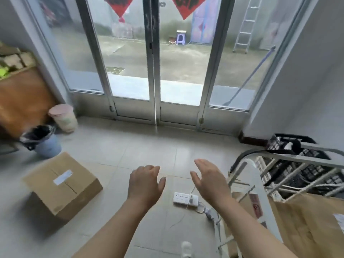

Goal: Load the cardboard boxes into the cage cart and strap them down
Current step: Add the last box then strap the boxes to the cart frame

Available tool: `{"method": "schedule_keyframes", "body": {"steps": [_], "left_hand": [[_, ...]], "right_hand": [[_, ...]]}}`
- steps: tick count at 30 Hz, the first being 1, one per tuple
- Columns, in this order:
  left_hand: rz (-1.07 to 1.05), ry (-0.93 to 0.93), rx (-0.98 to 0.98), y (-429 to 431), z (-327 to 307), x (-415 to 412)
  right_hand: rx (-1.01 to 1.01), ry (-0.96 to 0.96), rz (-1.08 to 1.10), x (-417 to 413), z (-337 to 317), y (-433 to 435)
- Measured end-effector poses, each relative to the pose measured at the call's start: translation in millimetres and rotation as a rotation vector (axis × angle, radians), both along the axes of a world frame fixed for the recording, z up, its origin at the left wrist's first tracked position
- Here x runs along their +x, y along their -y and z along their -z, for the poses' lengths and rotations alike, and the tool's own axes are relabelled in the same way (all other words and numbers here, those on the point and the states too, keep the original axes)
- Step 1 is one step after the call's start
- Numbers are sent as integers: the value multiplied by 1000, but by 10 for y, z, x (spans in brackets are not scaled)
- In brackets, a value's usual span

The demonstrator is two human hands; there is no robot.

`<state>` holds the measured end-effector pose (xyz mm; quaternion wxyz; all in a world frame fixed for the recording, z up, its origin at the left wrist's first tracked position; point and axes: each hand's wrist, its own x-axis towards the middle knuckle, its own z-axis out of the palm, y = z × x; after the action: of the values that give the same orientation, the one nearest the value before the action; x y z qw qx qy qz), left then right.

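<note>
The left grip [146, 183] and right grip [209, 180] hang open and empty above the pale tiled floor [130, 146]. Best to turn left and take the brown taped cardboard box [61, 185] by its opposite lower edges. It sits skewed near the floor's left edge, white label uppermost, well apart from the white wire cage cart [256, 185].

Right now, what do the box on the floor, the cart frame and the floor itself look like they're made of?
Box: brown cardboard, matte, with a centre seam and white label. Cart frame: probably painted metal tubing, light grey, smooth with slight sheen. Floor: pale tile, seemingly glazed, given grout lines and soft reflections.
</note>
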<state>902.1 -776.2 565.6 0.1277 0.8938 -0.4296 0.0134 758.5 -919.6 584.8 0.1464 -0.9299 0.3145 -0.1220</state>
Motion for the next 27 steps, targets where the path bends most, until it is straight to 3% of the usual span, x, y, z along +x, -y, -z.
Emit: {"method": "schedule_keyframes", "body": {"steps": [10,13,27], "left_hand": [[-490,-41,-100,-44,98,1156],[-602,-85,-39,-67,123,1346],[-985,-170,-7,-940,338,2470]], "right_hand": [[5,-29,-411,1863,97,413],[-2,-45,-524,2289,160,432],[41,-93,-859,4100,524,-325]]}}
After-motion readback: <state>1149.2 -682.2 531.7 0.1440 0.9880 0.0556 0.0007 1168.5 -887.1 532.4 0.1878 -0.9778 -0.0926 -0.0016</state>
